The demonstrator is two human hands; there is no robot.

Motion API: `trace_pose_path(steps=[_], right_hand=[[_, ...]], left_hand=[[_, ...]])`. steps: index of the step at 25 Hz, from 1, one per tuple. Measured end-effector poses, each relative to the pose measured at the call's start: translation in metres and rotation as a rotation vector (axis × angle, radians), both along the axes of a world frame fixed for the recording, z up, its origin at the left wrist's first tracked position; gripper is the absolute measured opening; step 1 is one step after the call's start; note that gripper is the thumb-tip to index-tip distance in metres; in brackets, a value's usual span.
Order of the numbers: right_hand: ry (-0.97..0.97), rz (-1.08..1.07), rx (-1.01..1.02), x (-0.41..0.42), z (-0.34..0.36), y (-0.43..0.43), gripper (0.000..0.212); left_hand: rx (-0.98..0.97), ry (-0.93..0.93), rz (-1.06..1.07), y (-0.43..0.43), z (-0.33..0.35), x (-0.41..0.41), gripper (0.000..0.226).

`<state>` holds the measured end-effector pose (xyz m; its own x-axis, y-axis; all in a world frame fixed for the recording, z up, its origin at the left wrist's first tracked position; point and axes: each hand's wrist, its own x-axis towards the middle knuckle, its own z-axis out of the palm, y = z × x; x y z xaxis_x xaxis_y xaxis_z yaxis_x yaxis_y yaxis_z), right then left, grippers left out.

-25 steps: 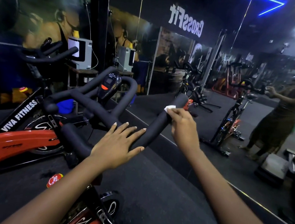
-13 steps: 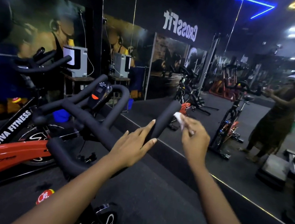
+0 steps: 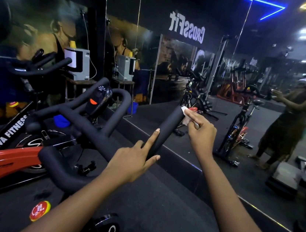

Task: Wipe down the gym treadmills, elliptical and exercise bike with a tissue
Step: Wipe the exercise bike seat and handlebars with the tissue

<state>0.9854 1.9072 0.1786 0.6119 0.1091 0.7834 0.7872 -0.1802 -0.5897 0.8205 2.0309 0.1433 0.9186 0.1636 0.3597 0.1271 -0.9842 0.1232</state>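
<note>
Right hand (image 3: 201, 134) pinches tissue (image 3: 185, 118) against the tip of the handlebar's (image 3: 167, 126) right horn. Left hand (image 3: 133, 161) grips nothing: straight index finger and thumb rest either side of the same horn, lower down. Console (image 3: 98, 100) sits mid-bar; mirror (image 3: 246, 181) lies beyond.

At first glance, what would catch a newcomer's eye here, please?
At centre, the right hand pinches a white tissue against the tip of the exercise bike's black handlebar, with the left hand resting lower on it. A red bike frame stands out at lower left.
</note>
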Motion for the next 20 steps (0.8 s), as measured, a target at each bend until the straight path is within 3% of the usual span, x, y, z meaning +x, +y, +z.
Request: trace_pose_path(steps=[4,9,15,20], right_hand=[[-0.068,0.007,-0.017,0.003,0.014,0.014,0.038],[0.175,-0.018,0.144,-0.01,0.006,0.018,0.035],[0.137,0.034,0.286,-0.055,-0.046,0.029,0.032],[0.038,0.04,0.185,-0.095,-0.078,0.027,0.036]], left_hand=[[0.003,0.006,0.011,0.001,-0.001,0.002,0.069],[0.032,0.001,0.018,0.0,-0.001,0.002,0.069],[0.037,0.022,0.041,0.0,0.001,0.003,0.069],[0.054,0.018,0.024,0.004,-0.003,-0.003,0.067]])
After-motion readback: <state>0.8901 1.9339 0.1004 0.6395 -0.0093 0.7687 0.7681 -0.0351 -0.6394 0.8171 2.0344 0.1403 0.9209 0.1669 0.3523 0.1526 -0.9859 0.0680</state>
